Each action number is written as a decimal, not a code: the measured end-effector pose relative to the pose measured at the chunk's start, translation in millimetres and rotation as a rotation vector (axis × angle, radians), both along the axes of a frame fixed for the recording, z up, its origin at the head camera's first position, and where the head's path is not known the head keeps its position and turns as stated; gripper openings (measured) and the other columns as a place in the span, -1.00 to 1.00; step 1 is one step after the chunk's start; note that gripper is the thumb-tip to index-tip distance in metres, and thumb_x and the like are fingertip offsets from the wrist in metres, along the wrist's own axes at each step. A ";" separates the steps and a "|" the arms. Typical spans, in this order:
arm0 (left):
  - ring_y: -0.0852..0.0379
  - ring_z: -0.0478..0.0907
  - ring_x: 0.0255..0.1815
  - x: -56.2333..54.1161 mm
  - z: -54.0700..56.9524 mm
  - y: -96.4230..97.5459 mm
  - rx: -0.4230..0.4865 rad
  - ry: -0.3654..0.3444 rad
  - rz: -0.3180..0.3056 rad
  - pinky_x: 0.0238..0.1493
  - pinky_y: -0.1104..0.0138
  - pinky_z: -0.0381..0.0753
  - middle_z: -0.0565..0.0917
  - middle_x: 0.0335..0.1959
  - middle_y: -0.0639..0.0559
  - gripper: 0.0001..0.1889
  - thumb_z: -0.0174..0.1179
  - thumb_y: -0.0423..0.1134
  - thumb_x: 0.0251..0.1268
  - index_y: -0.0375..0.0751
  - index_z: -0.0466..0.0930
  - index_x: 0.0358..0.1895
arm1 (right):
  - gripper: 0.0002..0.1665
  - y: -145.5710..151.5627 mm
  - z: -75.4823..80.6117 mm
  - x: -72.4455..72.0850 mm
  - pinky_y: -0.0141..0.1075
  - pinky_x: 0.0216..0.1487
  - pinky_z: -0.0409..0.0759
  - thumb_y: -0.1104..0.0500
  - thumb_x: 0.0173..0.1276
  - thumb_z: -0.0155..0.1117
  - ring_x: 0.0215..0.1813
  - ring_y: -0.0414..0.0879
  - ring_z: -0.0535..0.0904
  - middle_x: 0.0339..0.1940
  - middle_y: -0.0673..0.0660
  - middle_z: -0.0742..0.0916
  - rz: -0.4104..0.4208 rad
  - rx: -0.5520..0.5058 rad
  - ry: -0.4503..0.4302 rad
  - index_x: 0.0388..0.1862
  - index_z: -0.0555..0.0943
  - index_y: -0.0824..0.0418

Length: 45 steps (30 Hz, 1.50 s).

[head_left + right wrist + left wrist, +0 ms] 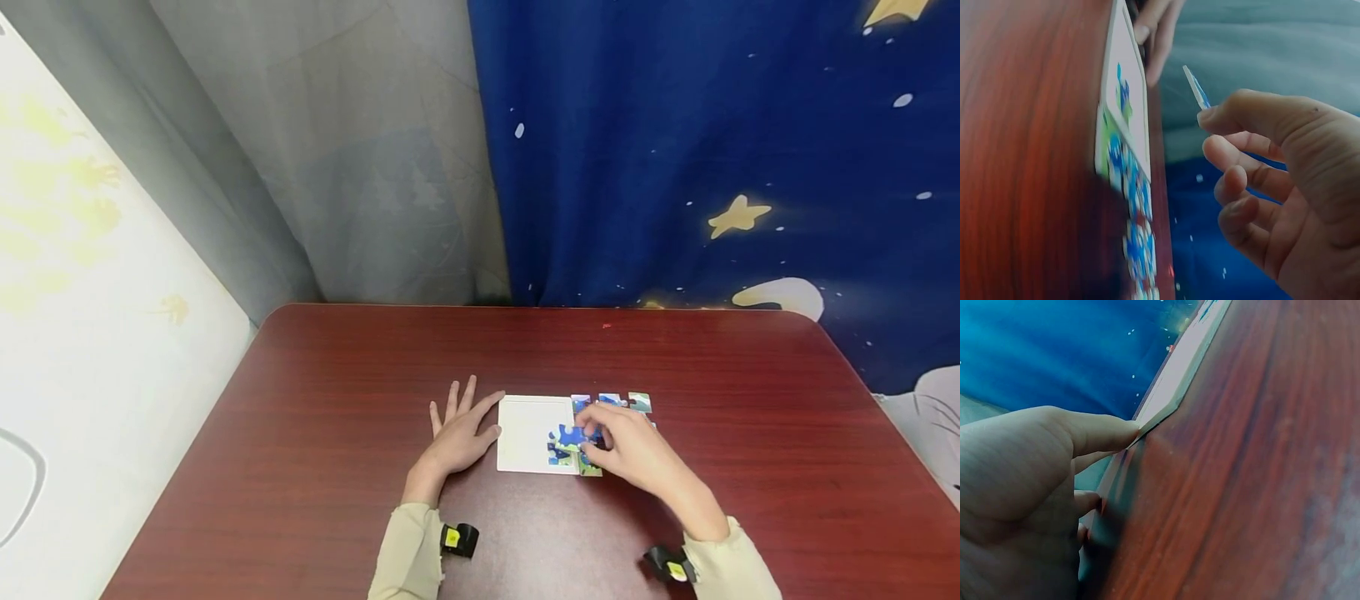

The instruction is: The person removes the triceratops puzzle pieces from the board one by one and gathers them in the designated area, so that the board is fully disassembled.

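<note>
A white puzzle tray [525, 433] lies flat on the table, with one puzzle piece [557, 456] in its lower right corner. My left hand [459, 437] is spread at the tray's left side, thumb and forefinger touching its edge, as the left wrist view also shows. Above the tray's right part, my right hand [630, 446] pinches a blue puzzle piece [1198, 89] between thumb and forefinger, raised off the surface. Its other fingers are loosely curled. Several loose puzzle pieces [1138, 244] in blue, green and white lie along the tray's right side, partly hidden by my right hand in the head view.
The dark red wooden table [360, 375] has rounded far corners. Behind it hang a grey curtain [375, 167] and a blue curtain [637, 150] with stars. A white wall panel [90, 292] stands at the left. Both wrists wear black camera bands.
</note>
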<state>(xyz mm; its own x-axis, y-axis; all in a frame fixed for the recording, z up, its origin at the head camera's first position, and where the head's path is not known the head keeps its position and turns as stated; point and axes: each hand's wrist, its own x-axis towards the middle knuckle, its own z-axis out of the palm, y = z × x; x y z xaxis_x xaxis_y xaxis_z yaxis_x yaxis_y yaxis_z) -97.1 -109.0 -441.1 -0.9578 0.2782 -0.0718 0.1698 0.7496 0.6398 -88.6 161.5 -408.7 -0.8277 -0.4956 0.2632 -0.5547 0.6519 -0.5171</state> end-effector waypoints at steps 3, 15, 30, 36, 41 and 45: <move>-0.18 -0.39 0.46 0.2 -1.0 -0.3 -0.006 -0.006 0.006 0.22 -0.24 -0.52 -0.12 0.49 -0.16 -0.48 0.04 -0.13 0.33 0.11 0.29 0.37 | -0.74 13.4 1.5 -0.2 -0.44 -0.50 0.38 0.28 0.01 0.39 -0.53 -0.32 0.37 -0.48 -0.17 0.56 -0.009 -0.009 -0.020 -0.27 0.61 0.11; -0.19 -0.39 0.46 -0.4 -1.7 0.3 -0.002 0.006 0.001 0.21 -0.25 -0.51 -0.12 0.48 -0.17 -0.48 0.04 -0.12 0.33 0.09 0.29 0.36 | -0.74 53.5 -1.5 8.3 -0.43 -0.51 0.37 0.34 -0.02 0.38 -0.56 -0.30 0.36 -0.50 -0.19 0.54 -0.072 -0.011 -0.081 -0.33 0.60 0.10; -0.20 -0.39 0.46 -0.2 -0.6 1.1 0.006 0.010 -0.001 0.21 -0.26 -0.51 -0.12 0.48 -0.18 -0.48 0.04 -0.13 0.33 0.06 0.29 0.36 | -0.75 65.3 -14.5 12.2 -0.42 -0.51 0.37 0.34 0.03 0.38 -0.56 -0.32 0.33 -0.48 -0.16 0.53 -0.035 -0.016 -0.188 -0.30 0.60 0.12; -0.20 -0.38 0.46 -0.1 -0.7 0.8 0.002 0.011 0.000 0.21 -0.26 -0.50 -0.11 0.48 -0.18 -0.48 0.05 -0.13 0.32 0.07 0.29 0.36 | -0.74 65.3 -20.8 12.0 -0.42 -0.53 0.36 0.37 0.01 0.36 -0.59 -0.33 0.31 -0.50 -0.16 0.51 -0.040 -0.013 -0.193 -0.33 0.60 0.10; -0.19 -0.38 0.46 0.0 -0.8 0.7 -0.003 0.008 0.002 0.21 -0.26 -0.51 -0.11 0.48 -0.18 -0.48 0.05 -0.13 0.33 0.07 0.29 0.36 | -0.74 65.3 -25.5 11.6 -0.43 -0.54 0.36 0.37 -0.01 0.35 -0.60 -0.34 0.30 -0.50 -0.14 0.52 -0.052 -0.004 -0.186 -0.32 0.60 0.10; -0.19 -0.38 0.46 -0.3 -0.8 0.8 -0.003 0.006 0.002 0.21 -0.25 -0.51 -0.11 0.48 -0.18 -0.48 0.04 -0.13 0.33 0.07 0.29 0.36 | -0.73 65.1 -27.5 12.0 -0.43 -0.55 0.35 0.38 -0.01 0.35 -0.61 -0.35 0.28 -0.49 -0.12 0.51 -0.048 -0.002 -0.181 -0.32 0.60 0.11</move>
<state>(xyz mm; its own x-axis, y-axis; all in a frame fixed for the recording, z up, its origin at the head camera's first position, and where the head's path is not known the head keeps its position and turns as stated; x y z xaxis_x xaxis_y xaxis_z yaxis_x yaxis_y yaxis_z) -97.4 -108.2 -441.9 -0.9586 0.2765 -0.0673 0.1721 0.7518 0.6365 -76.6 226.6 -436.2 -0.8843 -0.4541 0.1089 -0.4211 0.6744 -0.6065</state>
